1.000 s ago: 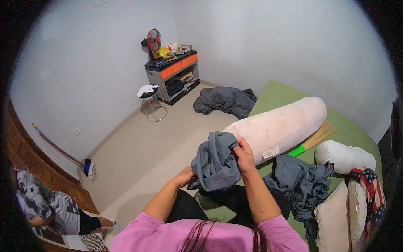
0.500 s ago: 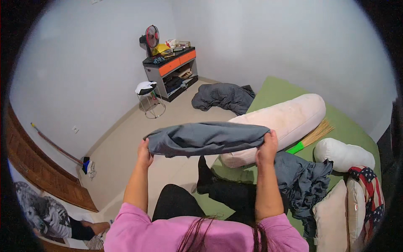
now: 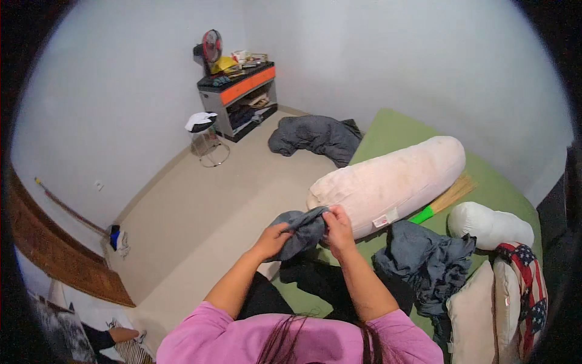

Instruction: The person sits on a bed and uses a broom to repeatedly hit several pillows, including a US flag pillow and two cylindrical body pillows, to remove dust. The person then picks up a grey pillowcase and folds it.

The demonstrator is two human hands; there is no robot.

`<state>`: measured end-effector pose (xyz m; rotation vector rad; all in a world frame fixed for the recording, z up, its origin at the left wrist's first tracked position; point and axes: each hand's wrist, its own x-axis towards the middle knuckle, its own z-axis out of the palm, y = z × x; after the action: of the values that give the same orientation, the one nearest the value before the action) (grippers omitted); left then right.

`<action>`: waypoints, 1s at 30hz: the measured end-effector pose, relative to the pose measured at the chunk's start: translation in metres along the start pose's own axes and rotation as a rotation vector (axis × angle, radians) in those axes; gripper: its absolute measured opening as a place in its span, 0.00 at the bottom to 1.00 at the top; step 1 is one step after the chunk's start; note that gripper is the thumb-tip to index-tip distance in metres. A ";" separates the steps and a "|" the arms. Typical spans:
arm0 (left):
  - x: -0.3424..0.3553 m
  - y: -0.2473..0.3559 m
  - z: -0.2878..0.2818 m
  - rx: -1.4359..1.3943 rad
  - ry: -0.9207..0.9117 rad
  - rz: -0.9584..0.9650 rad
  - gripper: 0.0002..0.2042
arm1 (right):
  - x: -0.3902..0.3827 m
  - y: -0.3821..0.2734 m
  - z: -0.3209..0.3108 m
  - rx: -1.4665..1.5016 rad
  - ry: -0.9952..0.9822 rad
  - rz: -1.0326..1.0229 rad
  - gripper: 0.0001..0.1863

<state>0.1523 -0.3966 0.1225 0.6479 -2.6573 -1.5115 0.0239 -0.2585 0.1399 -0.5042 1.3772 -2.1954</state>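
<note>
A grey cloth [image 3: 303,230], bunched up small, is held between my two hands above my lap. My left hand [image 3: 271,241] grips its left side with the fingers curled over it. My right hand [image 3: 339,230] pinches the upper right edge. Just beyond my right hand lies a long pinkish-white bolster [image 3: 394,176] with a label at its near end. It rests on the green mattress [image 3: 394,130], and no cover is on it. To the right of my right forearm is a crumpled heap of dark grey bedding [image 3: 427,255].
A straw broom [image 3: 448,200] with a green handle lies beside the bolster. White pillows [image 3: 491,225] and a flag-patterned pillow [image 3: 524,267] are at the right. A grey blanket [image 3: 315,139] lies on the floor by the shelf [image 3: 242,97] and stool [image 3: 209,142]. Another person's leg [image 3: 121,335] shows lower left.
The cloth was stretched wide between my hands. Now my hands have come close together and lower, and the cloth is gathered between them. The person at lower left has shifted.
</note>
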 end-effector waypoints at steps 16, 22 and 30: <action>0.192 -0.087 0.079 -0.102 -0.036 0.227 0.35 | 0.140 0.056 -0.198 0.061 0.808 -0.208 0.30; 0.199 -0.023 0.093 -0.354 -0.103 -0.102 0.17 | 0.191 0.019 -0.221 -0.446 0.711 -0.357 0.25; 0.270 0.049 0.151 -0.108 -0.150 0.018 0.22 | 0.234 -0.025 -0.332 -0.626 0.789 -0.207 0.30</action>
<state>-0.1440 -0.3481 0.0324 0.5229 -2.6542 -1.7499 -0.3530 -0.1472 0.0338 0.0636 2.5586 -2.1794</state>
